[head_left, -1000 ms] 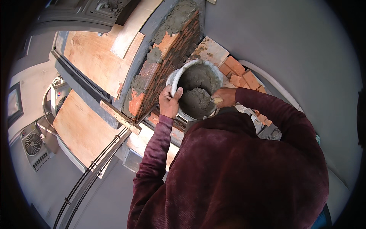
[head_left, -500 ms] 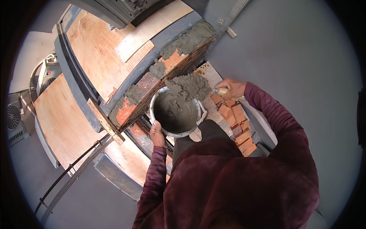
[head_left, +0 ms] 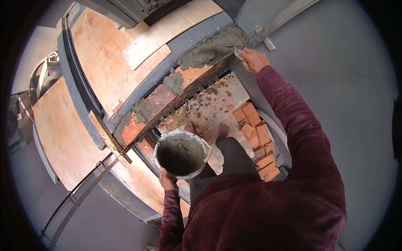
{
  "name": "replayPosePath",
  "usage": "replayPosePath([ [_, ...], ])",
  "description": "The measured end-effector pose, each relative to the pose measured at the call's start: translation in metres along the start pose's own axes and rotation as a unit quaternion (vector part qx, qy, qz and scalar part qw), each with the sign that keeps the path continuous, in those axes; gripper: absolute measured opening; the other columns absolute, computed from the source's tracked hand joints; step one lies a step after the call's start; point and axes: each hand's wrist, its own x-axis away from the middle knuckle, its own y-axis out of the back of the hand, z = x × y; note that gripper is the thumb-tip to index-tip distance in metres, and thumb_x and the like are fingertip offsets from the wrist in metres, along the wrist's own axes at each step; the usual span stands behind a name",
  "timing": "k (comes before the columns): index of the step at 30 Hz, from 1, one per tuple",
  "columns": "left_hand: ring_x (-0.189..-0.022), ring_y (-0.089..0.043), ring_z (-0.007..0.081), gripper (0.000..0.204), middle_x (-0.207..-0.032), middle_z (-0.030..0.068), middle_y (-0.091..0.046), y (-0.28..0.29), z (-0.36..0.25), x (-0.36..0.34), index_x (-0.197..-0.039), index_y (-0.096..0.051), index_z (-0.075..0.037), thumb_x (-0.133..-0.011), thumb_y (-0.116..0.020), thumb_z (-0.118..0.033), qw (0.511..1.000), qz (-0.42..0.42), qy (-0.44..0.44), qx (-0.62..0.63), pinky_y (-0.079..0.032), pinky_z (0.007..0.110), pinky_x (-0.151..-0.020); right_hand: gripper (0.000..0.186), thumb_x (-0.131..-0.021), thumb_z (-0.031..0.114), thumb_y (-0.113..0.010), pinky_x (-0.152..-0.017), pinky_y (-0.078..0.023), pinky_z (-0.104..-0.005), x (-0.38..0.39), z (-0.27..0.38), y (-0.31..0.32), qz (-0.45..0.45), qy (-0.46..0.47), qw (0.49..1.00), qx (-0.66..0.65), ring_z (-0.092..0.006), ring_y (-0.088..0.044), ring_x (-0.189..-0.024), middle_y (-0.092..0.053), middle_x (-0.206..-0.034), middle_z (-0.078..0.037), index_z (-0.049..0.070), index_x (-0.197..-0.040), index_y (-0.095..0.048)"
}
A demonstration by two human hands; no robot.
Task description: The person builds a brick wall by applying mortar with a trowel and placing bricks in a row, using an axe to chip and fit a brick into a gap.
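Observation:
My left hand grips the lower left rim of a white bucket holding grey mortar, held low in front of my body. My right hand is closed on a trowel handle at the far upper end of a low brick wall. The trowel's blade is hard to make out against the thick wet mortar spread there. Nearer along the wall top are patches of mortar and exposed red brick. A taut line runs along the wall's edge.
My bare feet stand on stained boards beside a pile of red bricks. Plywood sheets, a wooden batten and bent rods lie left. Air-conditioner units are farther left; a grey wall rises right.
My right hand lifted a mound of mortar from the bucket on the trowel and moved up-right to the wall's far end. The bucket in my left hand moved down and left.

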Motion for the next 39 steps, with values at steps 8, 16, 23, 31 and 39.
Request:
replayPosePath([
  [8,-0.101,-0.063,0.0297,0.061,-0.116,0.0157,-0.060,0.022,0.023,-0.038,-0.123,-0.053,-0.001,-0.091,-0.058,-0.052,0.997,0.007,0.048,-0.062,-0.054,0.045,-0.083,0.037,-0.087,0.029,-0.054,-0.075,-0.049,-0.0502,0.152,0.034,0.010,0.124,-0.316,0.917,-0.208,-0.0458,-0.063,-0.082,-0.064,-0.084,-0.030,-0.003,-0.104,-0.059],
  [16,-0.088,-0.065,0.0201,0.034,-0.103,0.0062,-0.066,-0.016,0.010,-0.032,-0.108,-0.062,-0.008,-0.090,-0.067,-0.036,0.994,0.027,0.049,-0.097,-0.055,0.035,-0.073,0.032,-0.097,0.033,-0.046,-0.071,-0.050,-0.0542,0.072,0.136,-0.121,0.053,-0.252,0.922,-0.287,-0.0466,-0.063,-0.079,-0.064,-0.082,-0.028,0.001,-0.101,-0.047],
  [23,-0.090,-0.064,0.0185,0.032,-0.105,0.0050,-0.066,-0.010,0.023,-0.037,-0.112,-0.063,-0.009,-0.091,-0.067,-0.033,0.989,0.066,0.053,-0.124,-0.053,0.035,-0.075,0.030,-0.098,0.031,-0.045,-0.068,-0.051,-0.0523,0.073,0.073,-0.158,-0.007,-0.256,0.940,-0.226,-0.0432,-0.063,-0.074,-0.063,-0.080,-0.025,0.002,-0.095,-0.045],
  [31,-0.085,-0.063,0.0176,0.025,-0.098,0.0031,-0.066,0.000,0.032,-0.041,-0.105,-0.064,-0.012,-0.091,-0.066,-0.033,0.982,0.028,0.071,-0.171,-0.052,0.034,-0.070,0.050,-0.097,0.039,-0.046,-0.069,-0.051,-0.0479,0.075,0.039,-0.192,-0.006,-0.313,0.855,-0.413,-0.0418,-0.065,-0.078,-0.065,-0.083,-0.022,-0.005,-0.121,-0.049],
  [39,-0.084,-0.063,0.0179,0.026,-0.099,0.0034,-0.066,-0.001,0.030,-0.057,-0.109,-0.065,-0.010,-0.090,-0.068,-0.028,0.979,0.046,0.076,-0.184,-0.053,0.035,-0.072,0.054,-0.097,0.039,-0.046,-0.057,-0.050,-0.0414,0.096,0.165,-0.242,-0.171,-0.318,0.831,-0.424,-0.0309,-0.064,-0.061,-0.065,-0.071,-0.019,-0.005,-0.128,-0.050],
])
